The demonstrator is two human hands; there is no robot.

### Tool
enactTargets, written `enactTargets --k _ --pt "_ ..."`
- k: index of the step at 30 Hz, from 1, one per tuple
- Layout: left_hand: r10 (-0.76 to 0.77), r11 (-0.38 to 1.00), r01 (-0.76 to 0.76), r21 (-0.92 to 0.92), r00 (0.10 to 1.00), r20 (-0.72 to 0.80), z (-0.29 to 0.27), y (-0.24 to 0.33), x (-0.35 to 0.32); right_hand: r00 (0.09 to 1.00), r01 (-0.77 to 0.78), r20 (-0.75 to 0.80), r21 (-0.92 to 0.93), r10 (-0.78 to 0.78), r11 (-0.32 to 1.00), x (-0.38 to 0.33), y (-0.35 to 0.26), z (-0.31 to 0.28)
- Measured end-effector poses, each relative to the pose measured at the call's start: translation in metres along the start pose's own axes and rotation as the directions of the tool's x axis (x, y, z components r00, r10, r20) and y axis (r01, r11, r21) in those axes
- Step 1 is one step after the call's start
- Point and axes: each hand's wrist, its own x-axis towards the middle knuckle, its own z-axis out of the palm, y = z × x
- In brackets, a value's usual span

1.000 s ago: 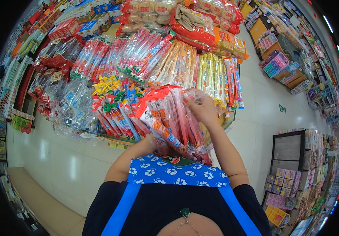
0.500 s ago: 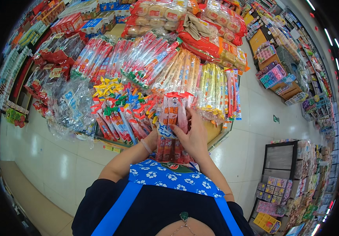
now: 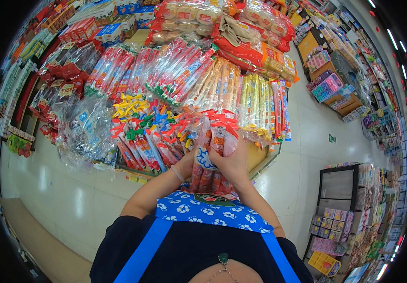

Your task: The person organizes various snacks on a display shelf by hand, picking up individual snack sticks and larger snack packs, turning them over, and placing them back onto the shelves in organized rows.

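Note:
A clear plastic pack of ice pops (image 3: pixel 213 141), tubes with red tops and pinkish bodies, is upright in front of my apron. My right hand (image 3: pixel 233 162) wraps its right side, with the thumb pressed on the blue and white print. My left hand (image 3: pixel 189 162) grips the left side, its fingers mostly hidden behind the pack. Just beyond, the display table holds loose ice pops (image 3: pixel 139 146) with yellow, green, blue and red tops. Behind them lie bagged red and white ice pops (image 3: pixel 177 70), orange ones (image 3: pixel 220 80) and yellow ones (image 3: pixel 254 104).
Crumpled clear plastic bags (image 3: pixel 85 122) hang over the table's left part. Bagged bread (image 3: pixel 189 14) is piled at the back, with a beige cloth (image 3: pixel 235 30) on it. Stocked shelves (image 3: pixel 331 80) stand to the right, beyond the tiled floor (image 3: pixel 297 155). A black rack (image 3: pixel 338 184) stands lower right.
My right hand has moved lower and closed more tightly round the pack. The plastic has bunched and the tubes' tops have spread.

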Motion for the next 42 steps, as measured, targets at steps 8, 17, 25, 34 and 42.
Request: enactTargets --k 8,17,25,34,42 --pt "0.106 0.991 -0.098 -0.089 0.990 0.093 0.014 0.010 0.024 0.998 0.021 0.060 0.138 -0.030 0.990 0.032 -0.066 -0.039" --pt "0.319 0.946 -0.323 -0.009 0.937 -0.139 -0.021 0.024 -0.039 0.711 0.703 -0.443 0.411 -0.546 0.581 0.083 -0.129 -0.178" --pt "0.662 0.701 -0.703 0.120 0.578 -0.477 -0.083 0.029 -0.214 0.982 0.179 0.060 0.009 -0.179 0.984 0.053 0.063 -0.103" --pt "0.685 0.621 -0.757 0.204 0.398 -0.610 -0.081 -0.010 -0.277 0.972 -0.191 0.198 0.357 0.125 0.914 0.047 0.250 0.022" --pt "0.690 0.635 -0.745 0.203 0.429 -0.583 -0.074 -0.011 -0.251 0.958 0.145 -0.149 -0.488 -0.246 0.861 0.023 0.195 0.015"
